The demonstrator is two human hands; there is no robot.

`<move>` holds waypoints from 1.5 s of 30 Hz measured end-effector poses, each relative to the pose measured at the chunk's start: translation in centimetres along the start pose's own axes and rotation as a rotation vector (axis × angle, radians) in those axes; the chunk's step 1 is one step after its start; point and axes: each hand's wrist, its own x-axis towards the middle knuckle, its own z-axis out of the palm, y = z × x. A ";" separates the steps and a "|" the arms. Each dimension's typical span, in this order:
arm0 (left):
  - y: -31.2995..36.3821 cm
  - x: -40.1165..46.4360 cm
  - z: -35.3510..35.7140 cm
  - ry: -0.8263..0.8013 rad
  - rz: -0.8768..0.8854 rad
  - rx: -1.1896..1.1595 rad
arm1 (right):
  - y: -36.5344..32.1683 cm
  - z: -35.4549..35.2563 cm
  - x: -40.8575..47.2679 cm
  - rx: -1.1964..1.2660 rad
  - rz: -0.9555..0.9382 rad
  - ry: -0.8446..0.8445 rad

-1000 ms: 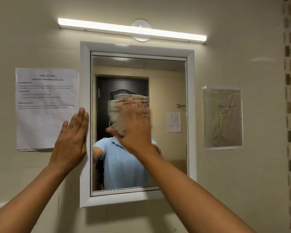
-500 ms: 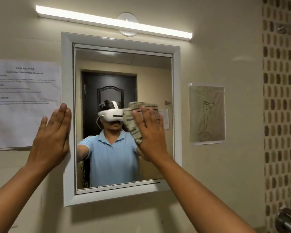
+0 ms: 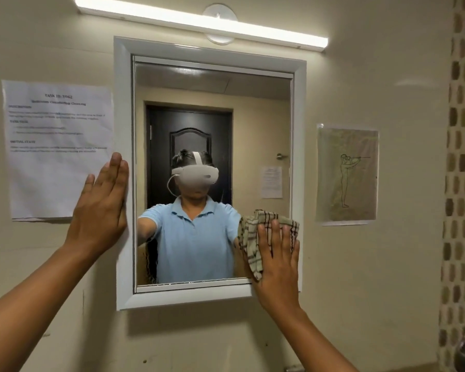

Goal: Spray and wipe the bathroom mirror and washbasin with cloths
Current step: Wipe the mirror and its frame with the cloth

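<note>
Right hand [image 3: 278, 261] flat with straight fingers, pressing a checked cloth [image 3: 255, 237] on the mirror [image 3: 212, 124] at its lower right corner, left hand [image 3: 101, 210] flat, grasping nothing, resting on the mirror's left frame, printed sheet [image 3: 57, 149] left.

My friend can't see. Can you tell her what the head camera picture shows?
A right hand presses a checked cloth flat against the lower right corner of a white-framed mirror. The left hand rests flat on the frame's left edge, beside a printed paper.
</note>
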 end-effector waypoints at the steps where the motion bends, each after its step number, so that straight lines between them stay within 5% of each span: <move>1: 0.0 0.0 -0.1 -0.002 0.002 0.002 | 0.1 0.1 0.0 0.000 0.000 0.002; 9: 0.0 0.0 0.3 0.018 0.003 -0.011 | -5.0 -0.5 7.3 0.024 0.162 0.088; 18: -0.2 0.0 0.2 -0.002 0.015 -0.015 | -16.5 -0.6 11.6 0.070 -0.321 -0.027; 25: -0.1 -0.2 0.0 0.013 0.029 0.008 | -13.8 1.6 5.3 0.010 -0.637 -0.115; 36: -0.5 0.0 0.9 0.042 0.016 -0.011 | 0.6 -2.0 7.5 -0.118 -0.107 0.004; 45: -0.5 -0.1 1.0 0.022 -0.002 0.005 | 0.2 -0.8 1.5 -0.077 0.109 -0.026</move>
